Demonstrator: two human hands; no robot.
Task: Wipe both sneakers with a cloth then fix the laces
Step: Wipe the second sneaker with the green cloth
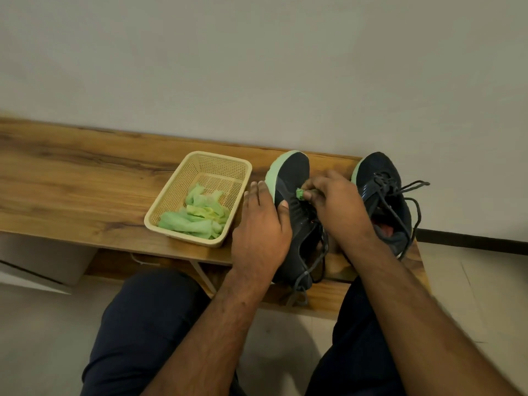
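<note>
The left hand (258,224) lies flat with straight fingers along the side of the dark navy sneaker with a mint-green sole (290,192), thumb on its upper. The right hand (331,200) pinches a small wadded green cloth (300,193) against that shoe's laces. At three o'clock stands the matching second sneaker (381,192), laces loose. At nine o'clock, a cream plastic mesh basket (171,201) holds green rags (197,218) on the wooden bench (71,181).

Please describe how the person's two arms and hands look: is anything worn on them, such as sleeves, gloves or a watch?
Both forearms are bare up to the frame's edge, with no sleeves showing. The left hand and the right hand wear no gloves, and no watch, ring or bracelet shows. The forearms have visible hair. The lap below is covered by dark navy trousers.
</note>
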